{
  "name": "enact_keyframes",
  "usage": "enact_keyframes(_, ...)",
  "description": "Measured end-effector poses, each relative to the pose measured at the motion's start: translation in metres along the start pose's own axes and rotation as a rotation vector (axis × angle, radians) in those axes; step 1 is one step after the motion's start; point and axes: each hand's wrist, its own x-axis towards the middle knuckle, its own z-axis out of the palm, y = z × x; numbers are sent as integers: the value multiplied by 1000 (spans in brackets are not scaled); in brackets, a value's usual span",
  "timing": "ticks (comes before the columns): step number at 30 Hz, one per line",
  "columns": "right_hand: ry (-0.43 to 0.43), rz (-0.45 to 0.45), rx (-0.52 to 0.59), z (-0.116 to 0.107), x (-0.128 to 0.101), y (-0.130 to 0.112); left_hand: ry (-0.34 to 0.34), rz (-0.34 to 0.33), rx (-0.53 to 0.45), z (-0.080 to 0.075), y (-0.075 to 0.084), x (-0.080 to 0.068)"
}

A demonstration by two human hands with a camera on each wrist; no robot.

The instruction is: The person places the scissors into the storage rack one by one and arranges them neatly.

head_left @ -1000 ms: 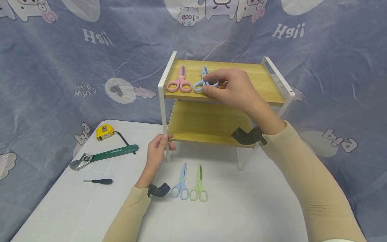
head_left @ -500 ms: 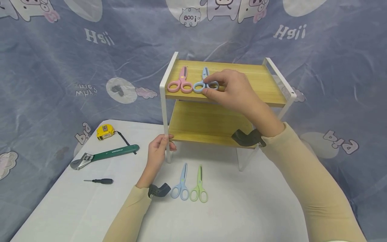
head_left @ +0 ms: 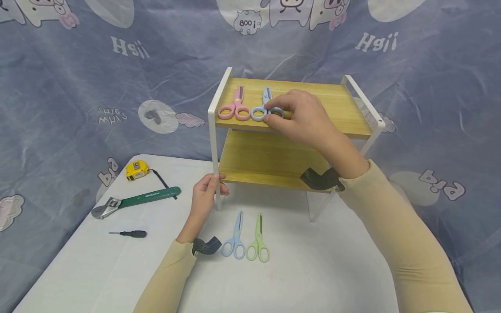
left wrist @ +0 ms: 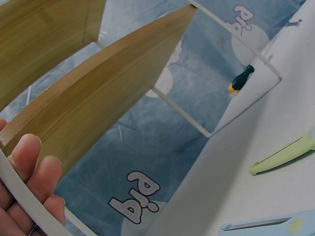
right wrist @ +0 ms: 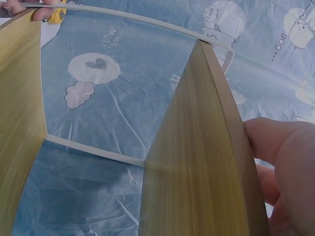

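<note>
A two-tier rack with wooden shelves [head_left: 325, 102] and a white metal frame stands on the table. My left hand [head_left: 204, 191] grips its left front leg beside the lower shelf [head_left: 270, 158]; in the left wrist view, curled fingers [left wrist: 43, 178] wrap that leg. On the top shelf, my right hand [head_left: 303, 114] pinches the handles of blue scissors [head_left: 267, 96], blades pointing back. Pink scissors [head_left: 236, 104] lie just left of them. In the right wrist view the thumb [right wrist: 275, 140] is at the top shelf's front edge, and the scissors are hidden.
Another pair of blue scissors [head_left: 236, 237] and green scissors [head_left: 258, 239] lie on the table before the rack. At left are a yellow tape measure [head_left: 137, 170], a green-handled adjustable wrench [head_left: 148, 197] and a black screwdriver [head_left: 135, 234]. A patterned cloth [head_left: 168, 65] hangs behind.
The blue scissors under my right hand have turned slightly, so their handle loops now sit nearly level. My left hand keeps its hold on the rack leg.
</note>
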Motion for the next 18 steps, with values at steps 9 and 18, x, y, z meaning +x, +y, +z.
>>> enact_keyframes(9, 17, -25, -20, 1, -1, 1, -3, 0, 12, 0, -1, 1)
enact_keyframes(18, 11, -23, -29, 1, -1, 1, 1, 1, 16, 0, -1, 1)
